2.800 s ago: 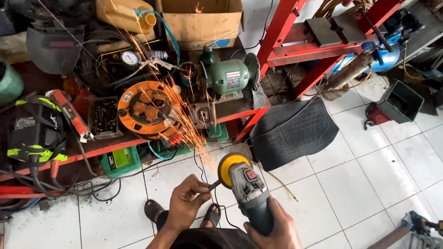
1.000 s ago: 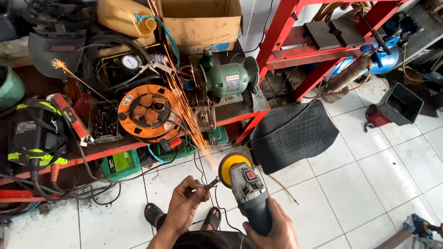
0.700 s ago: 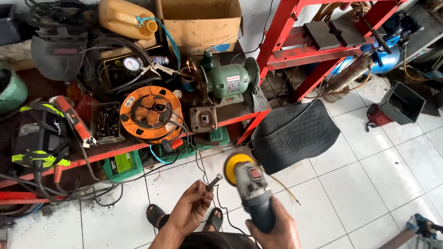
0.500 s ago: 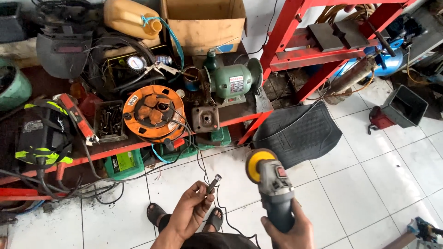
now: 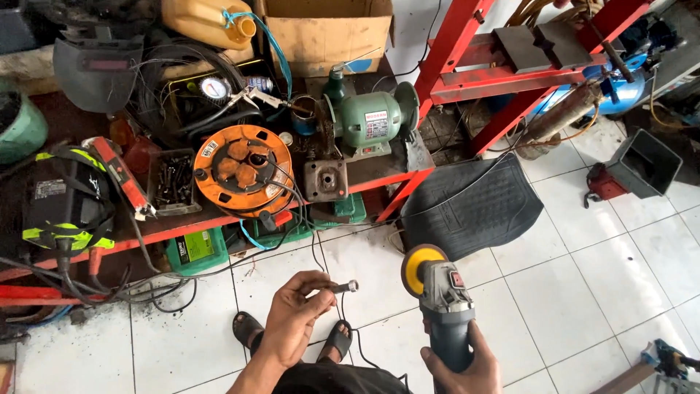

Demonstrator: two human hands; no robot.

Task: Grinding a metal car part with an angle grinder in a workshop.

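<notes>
My left hand (image 5: 292,315) pinches a short metal bolt (image 5: 343,287), holding it out level with its end pointing right. My right hand (image 5: 461,365) grips the grey body of an angle grinder (image 5: 441,292) whose yellow disc (image 5: 418,268) faces left. A gap of bare tile separates the disc from the bolt, and no sparks show. A black power cord (image 5: 321,248) runs from the orange cable reel (image 5: 243,169) down between my hands. My sandalled feet (image 5: 251,330) stand on the white tiles below.
A low red shelf (image 5: 219,215) holds a green bench grinder (image 5: 375,120), a tray of bolts (image 5: 173,182), a black and yellow case (image 5: 62,201), a welding mask (image 5: 95,66) and a cardboard box (image 5: 328,33). A black rubber mat (image 5: 474,201) lies against a red steel frame (image 5: 503,73).
The sparks have stopped. My right hand pulled the grinder to the right, away from the bolt. My left hand now holds the bolt up on its own.
</notes>
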